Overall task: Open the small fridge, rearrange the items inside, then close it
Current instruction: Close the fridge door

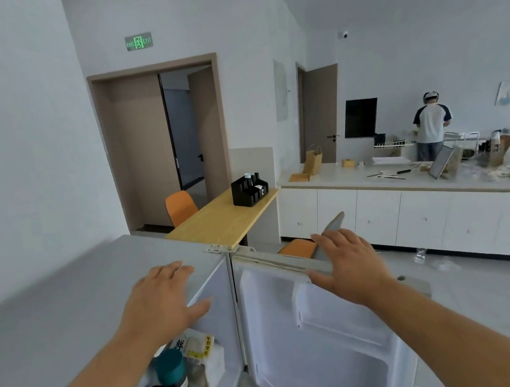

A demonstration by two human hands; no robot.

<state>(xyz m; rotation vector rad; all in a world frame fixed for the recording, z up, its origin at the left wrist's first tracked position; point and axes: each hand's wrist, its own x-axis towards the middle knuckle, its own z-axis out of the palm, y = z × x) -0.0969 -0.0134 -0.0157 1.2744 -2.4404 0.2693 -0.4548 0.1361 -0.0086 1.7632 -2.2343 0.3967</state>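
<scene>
One wide-angle view, worn on the person's head, above the small fridge [49,304].
It faces forward and down from standing height: the fridge's top and open door [334,346] lie close under the lens, with the bench [327,180] and doorway [182,131] well beyond.

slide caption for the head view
Left hand flat on the small white fridge, right hand atop its open white door.

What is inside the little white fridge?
A dark bottle with a teal cap and white food packs with yellow labels show inside the small white fridge. The left forearm and the fridge's top cover the rest.
</scene>
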